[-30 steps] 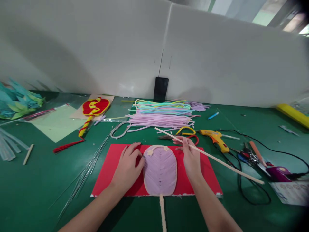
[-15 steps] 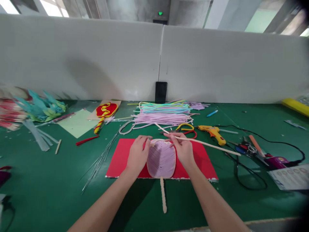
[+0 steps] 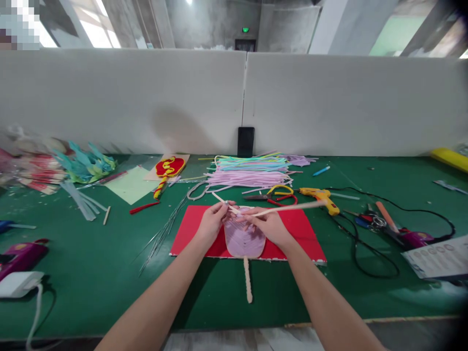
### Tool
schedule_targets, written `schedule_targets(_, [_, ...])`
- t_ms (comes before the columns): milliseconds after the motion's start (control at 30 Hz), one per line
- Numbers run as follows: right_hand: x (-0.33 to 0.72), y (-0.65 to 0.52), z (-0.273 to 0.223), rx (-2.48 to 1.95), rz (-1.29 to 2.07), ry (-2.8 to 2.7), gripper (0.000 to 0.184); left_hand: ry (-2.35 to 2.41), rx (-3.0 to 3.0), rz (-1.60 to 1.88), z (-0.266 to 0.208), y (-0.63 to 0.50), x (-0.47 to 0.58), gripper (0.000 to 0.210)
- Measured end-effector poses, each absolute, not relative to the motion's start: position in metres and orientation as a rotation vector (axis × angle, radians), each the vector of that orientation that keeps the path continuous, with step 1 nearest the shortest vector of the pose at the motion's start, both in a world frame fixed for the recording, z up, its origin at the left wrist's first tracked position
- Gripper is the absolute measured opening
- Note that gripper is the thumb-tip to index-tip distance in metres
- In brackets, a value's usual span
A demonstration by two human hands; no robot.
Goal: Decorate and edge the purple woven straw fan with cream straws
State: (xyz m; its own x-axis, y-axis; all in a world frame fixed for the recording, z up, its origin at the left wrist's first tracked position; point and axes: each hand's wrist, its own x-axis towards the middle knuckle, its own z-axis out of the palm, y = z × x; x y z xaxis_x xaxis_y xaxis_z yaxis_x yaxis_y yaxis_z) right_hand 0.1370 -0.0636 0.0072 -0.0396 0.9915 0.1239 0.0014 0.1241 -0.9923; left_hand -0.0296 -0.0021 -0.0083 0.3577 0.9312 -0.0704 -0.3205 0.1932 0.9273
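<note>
Left hand [image 3: 213, 223] and right hand [image 3: 269, 225] pinch strip [image 3: 290, 207] over fan [image 3: 244, 242]; strip's free end, toward 3 o'clock, could snag glue gun [image 3: 332, 206] if swung; overbending risks kinks

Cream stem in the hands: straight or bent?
Bent: the cream stem dips between the left hand and right hand, making a shallow V.
</note>
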Motion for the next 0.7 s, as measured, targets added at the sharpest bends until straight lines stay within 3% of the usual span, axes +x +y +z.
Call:
schedule_targets(167, [0.147,-0.065,0.015,-1.152,0.993,-1.247,0.018,0.711,0.854,1.034,-0.007,0.003,-0.031,0.024])
schedule_targets(467, [0.146,-0.059,0.004,-0.972,1.112,-0.999,0.017,0.732,0.72,1.088,-0.005,0.007,-0.034,0.011])
schedule_targets(700, [0.149,-0.059,-0.001,-0.952,1.11,-0.957,0.018,0.719,0.795,0.977,-0.006,0.003,-0.028,0.022])
